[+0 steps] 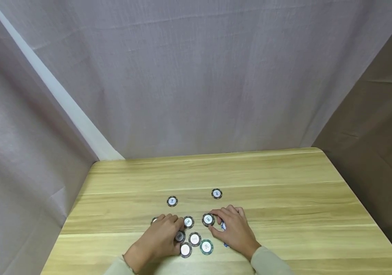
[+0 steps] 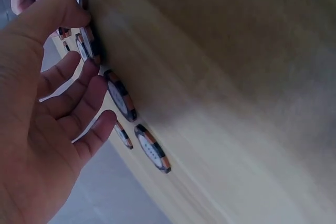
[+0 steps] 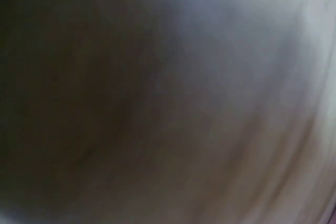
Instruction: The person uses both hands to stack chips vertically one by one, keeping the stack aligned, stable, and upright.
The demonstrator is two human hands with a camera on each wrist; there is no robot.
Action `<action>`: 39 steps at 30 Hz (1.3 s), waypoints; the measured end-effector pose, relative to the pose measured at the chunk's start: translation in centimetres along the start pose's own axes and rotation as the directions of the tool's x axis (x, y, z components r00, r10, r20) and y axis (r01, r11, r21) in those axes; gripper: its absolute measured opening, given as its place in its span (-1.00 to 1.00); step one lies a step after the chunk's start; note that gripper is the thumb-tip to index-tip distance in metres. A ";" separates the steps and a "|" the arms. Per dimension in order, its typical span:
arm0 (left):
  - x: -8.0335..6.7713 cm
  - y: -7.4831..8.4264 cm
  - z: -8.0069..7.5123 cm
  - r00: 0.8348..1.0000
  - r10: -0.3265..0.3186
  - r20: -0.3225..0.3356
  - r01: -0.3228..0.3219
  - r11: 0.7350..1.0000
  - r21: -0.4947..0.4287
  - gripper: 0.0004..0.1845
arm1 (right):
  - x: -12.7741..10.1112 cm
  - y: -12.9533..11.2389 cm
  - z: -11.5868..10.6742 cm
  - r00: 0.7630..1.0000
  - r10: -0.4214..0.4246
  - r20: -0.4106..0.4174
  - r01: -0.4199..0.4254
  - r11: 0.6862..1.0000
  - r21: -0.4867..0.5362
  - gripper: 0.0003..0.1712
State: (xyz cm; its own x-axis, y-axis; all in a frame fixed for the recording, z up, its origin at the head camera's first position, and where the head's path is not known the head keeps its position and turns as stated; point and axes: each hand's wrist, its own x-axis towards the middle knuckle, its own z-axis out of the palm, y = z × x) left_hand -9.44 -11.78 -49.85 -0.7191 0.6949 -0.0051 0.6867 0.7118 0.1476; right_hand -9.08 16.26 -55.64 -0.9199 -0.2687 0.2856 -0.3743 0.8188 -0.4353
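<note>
Near the table's front, my left hand [image 1: 161, 236] pinches a black poker chip [image 1: 179, 236] between thumb and forefinger. The left wrist view shows that chip [image 2: 89, 43] by the thumb tip, the other fingers bent loosely. My right hand [image 1: 234, 228] grips another black chip [image 1: 208, 219], marked 100, by its right edge. Between the hands lie a black chip [image 1: 188, 222], a second black one [image 1: 194, 239], one with a plain white face [image 1: 186, 249] and a green chip [image 1: 206, 247]. Blue chips [image 1: 223, 225] are partly hidden under my right hand. The right wrist view is too blurred to read.
Farther back on the wooden table [image 1: 285, 183] lie two black chips, one on the left [image 1: 172, 201] and one on the right [image 1: 216, 193]. Another chip [image 1: 154, 220] peeks out behind my left hand. Grey cloth [image 1: 196, 84] hangs along the far edge.
</note>
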 end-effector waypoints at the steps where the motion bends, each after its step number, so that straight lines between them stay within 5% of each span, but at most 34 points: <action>1: -0.1 0.0 0.1 1.000 0.004 -0.009 -0.004 1.000 -0.003 -0.57 | 0.0 0.0 0.0 1.000 0.001 -0.001 -0.001 1.000 0.002 -0.48; 9: -0.7 0.2 0.4 0.988 0.026 -0.152 -0.036 0.997 -0.068 -0.62 | 0.0 0.2 0.1 0.999 0.017 0.033 -0.017 1.000 -0.003 -0.48; 16: 0.5 0.8 -0.2 0.992 -0.036 -0.123 0.020 0.991 -0.130 -0.61 | 0.0 0.2 -0.1 0.999 0.022 0.033 -0.022 1.000 0.000 -0.49; 28: 2.9 1.9 -0.3 0.993 -0.027 -0.115 0.021 0.998 -0.054 -0.55 | 0.0 0.2 -0.1 0.999 0.020 0.033 -0.020 1.000 -0.005 -0.51; 39: 4.6 2.8 0.2 0.988 -0.038 -0.152 0.026 0.997 -0.077 -0.40 | 0.0 -0.1 -0.3 1.000 0.012 0.025 -0.012 1.000 -0.004 -0.52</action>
State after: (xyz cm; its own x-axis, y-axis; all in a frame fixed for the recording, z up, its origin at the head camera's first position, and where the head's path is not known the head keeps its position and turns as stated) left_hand -10.82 -6.55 -49.65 -0.7522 0.6440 0.1395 0.6576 0.7197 0.2227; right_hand -9.01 16.29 -55.34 -0.9269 -0.2712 0.2594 -0.3629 0.8239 -0.4353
